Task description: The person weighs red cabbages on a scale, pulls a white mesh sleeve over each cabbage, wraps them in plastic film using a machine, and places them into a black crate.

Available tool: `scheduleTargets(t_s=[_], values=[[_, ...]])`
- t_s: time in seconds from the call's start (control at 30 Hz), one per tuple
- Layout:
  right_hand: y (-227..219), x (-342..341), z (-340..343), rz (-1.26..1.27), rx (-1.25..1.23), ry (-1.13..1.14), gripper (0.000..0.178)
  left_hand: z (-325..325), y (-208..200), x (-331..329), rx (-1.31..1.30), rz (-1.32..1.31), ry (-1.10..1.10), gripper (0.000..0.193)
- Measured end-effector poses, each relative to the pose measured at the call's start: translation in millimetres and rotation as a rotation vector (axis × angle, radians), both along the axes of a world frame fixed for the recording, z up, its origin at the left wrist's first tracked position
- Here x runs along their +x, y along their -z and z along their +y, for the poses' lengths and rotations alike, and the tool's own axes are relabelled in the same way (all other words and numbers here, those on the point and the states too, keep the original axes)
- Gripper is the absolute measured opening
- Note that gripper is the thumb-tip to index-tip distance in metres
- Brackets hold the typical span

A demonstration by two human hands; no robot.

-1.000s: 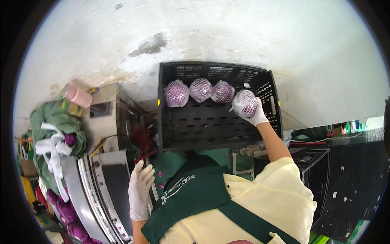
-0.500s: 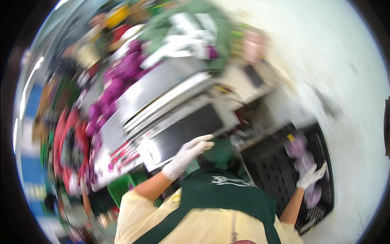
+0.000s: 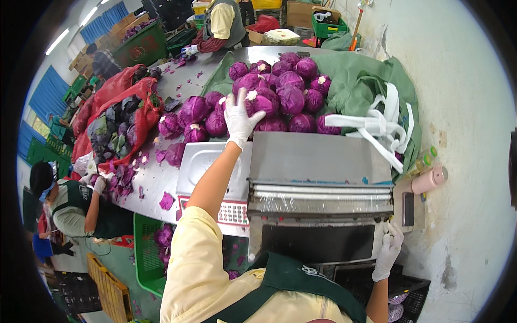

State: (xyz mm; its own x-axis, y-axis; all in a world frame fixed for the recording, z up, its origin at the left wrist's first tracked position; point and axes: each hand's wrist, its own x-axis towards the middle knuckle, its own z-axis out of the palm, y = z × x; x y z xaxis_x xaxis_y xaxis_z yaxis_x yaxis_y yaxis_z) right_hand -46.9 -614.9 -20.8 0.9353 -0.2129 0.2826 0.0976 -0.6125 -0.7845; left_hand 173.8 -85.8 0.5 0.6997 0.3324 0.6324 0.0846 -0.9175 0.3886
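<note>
While we are leaning over the wrapping machine [image 3: 321, 161], we are laying our gloved left hand [image 3: 238, 119] on a red cabbage [image 3: 262, 100] in the heap just behind it, fingers spread wide over the head's crown and not yet closing. It is looking dense, heavy and smooth-skinned, so we are judging that a broad palm cup from above suits it better than a fingertip pinch. Left of the machine a scale tray [image 3: 207, 166] is sitting, and farther left red mesh sacks [image 3: 121, 116] are crowding the table. Behind the machine's right side, a green bag [image 3: 366, 81] is trailing white straps [image 3: 377, 126]. Our right hand [image 3: 388, 250] is resting at the machine's right front corner, fingers loosely together.
</note>
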Motion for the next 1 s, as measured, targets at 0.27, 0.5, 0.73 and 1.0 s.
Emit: scheduleTargets(t_s=[0.27,0.5,0.73,1.0], values=[[-24,178,0,-0.202,-0.619,-0.068,0.069,-13,25,37,-0.42,-0.329,0.058,0.04],[-94,250,150,-0.267,0.07,-0.709,0.017,-76,-58,-50,-0.94,-0.118,0.713,0.038],[-131,200,227,0.165,-0.188,-1.127,0.02,-119,-90,-112,-1.154,0.167,0.797,0.038],[-114,148,241,0.494,0.66,-1.076,0.026,-141,-76,-148,-1.601,-0.24,0.582,0.015]])
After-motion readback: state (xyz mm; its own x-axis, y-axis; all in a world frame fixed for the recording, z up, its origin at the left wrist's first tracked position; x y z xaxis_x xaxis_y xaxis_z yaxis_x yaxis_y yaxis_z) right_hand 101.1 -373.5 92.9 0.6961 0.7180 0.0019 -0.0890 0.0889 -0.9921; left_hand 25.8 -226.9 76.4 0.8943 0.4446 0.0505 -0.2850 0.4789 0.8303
